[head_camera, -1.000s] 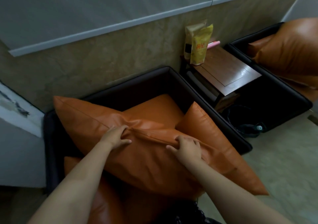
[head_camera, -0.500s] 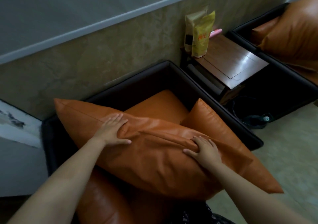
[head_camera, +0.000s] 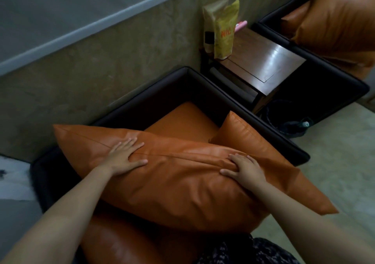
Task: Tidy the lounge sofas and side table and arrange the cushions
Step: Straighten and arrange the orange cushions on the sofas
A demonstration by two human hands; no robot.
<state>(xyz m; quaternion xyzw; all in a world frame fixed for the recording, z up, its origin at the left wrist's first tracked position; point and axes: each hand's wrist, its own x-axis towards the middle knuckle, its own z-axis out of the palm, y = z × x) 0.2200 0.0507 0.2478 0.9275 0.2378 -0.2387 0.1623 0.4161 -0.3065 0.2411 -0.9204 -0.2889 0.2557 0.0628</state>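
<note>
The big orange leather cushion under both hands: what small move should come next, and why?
Probably push the big orange leather cushion back and stand it against the dark sofa back. It lies flat and crooked across the seat, one corner jutting past the front edge. The left hand and right hand rest flat on top.

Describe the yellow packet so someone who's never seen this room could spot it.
Find the dark wooden side table between the two black sofas. At its wall-side corner stand two upright packets; the yellow printed snack packet is the front one, brighter than the brown paper packet behind it.
</note>
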